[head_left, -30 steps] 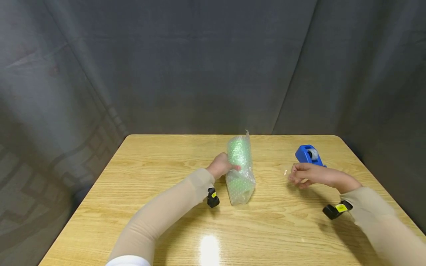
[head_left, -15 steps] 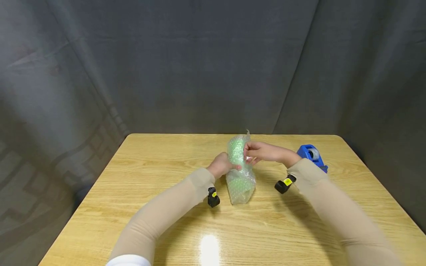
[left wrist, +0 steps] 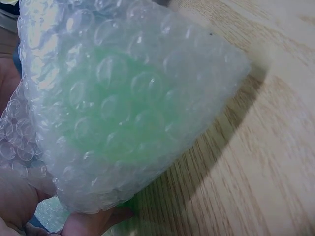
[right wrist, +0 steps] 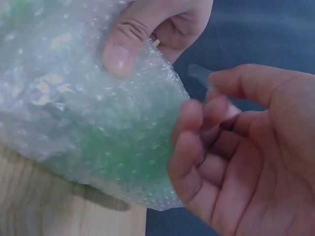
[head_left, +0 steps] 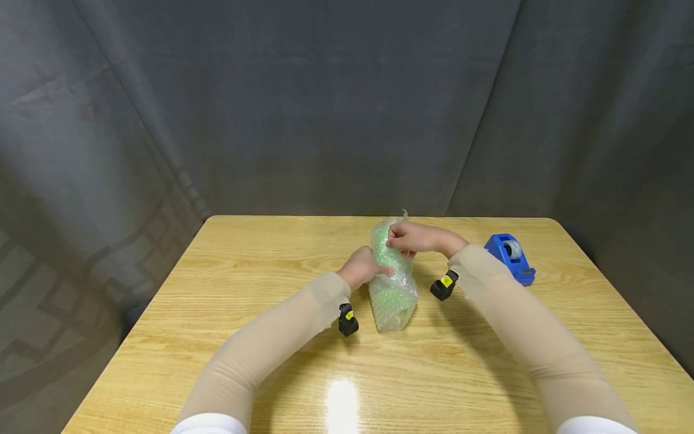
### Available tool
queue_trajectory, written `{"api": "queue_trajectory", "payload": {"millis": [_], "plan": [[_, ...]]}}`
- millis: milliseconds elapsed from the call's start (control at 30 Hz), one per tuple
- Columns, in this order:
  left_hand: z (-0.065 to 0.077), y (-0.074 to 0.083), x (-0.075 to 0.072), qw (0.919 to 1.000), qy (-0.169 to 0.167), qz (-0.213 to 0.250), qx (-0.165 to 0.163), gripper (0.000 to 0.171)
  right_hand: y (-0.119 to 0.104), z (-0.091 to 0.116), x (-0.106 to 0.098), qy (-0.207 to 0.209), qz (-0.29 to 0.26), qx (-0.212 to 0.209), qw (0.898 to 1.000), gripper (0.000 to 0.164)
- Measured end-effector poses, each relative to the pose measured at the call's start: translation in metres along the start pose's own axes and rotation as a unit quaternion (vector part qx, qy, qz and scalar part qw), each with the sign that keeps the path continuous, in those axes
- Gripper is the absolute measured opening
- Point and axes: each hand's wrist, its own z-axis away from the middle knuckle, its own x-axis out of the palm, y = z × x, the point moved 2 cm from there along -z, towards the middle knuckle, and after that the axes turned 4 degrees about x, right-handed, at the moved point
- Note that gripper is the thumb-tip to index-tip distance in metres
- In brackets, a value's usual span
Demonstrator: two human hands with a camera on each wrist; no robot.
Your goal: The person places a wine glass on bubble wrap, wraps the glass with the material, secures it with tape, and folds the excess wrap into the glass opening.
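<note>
A green object wrapped in bubble wrap [head_left: 393,304] lies on the table, its long side running away from me. My left hand [head_left: 360,269] grips it from the left, thumb on top. Over its far right part is my right hand [head_left: 420,237], fingers curled in close to the wrap. In the right wrist view, a short strip of clear tape [right wrist: 199,74] sticks out from between the right thumb and fingertips. The green inside shows only hazily through the bubbles. In the left wrist view, the wrap's folded end [left wrist: 123,103] fills much of the picture.
A blue tape dispenser [head_left: 511,258] with a clear roll stands at the right, behind the right forearm. The wooden table [head_left: 255,259] ends at a dark grey curtain [head_left: 325,120]. Black wrist cameras sit on both sleeves.
My right hand has come left from beside the tape dispenser to the wrapped object, carrying the strip of tape, then slightly farther over it. The left hand keeps its grip in place.
</note>
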Motion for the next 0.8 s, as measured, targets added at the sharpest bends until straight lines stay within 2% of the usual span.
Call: {"api": "queue_trajectory", "payload": {"millis": [233,433,567,800], "plan": [[0.0,0.001,0.0,1.0,0.0,0.003,-0.002,0.04,-0.003,-0.004,-0.004,-0.019,0.057,0.057,0.997,0.02],[0.001,0.001,0.001,1.0,0.001,-0.007,-0.004,0.04,-0.006,-0.007,-0.002,-0.01,0.115,0.097,0.989,0.017],[0.001,0.001,0.002,1.0,0.0,-0.008,-0.002,0.04,-0.009,-0.012,0.001,-0.005,0.158,0.123,0.98,0.018],[0.002,0.002,0.003,1.0,-0.002,-0.002,0.003,0.041,-0.019,-0.017,0.003,-0.029,0.209,0.188,0.959,0.027]]}}
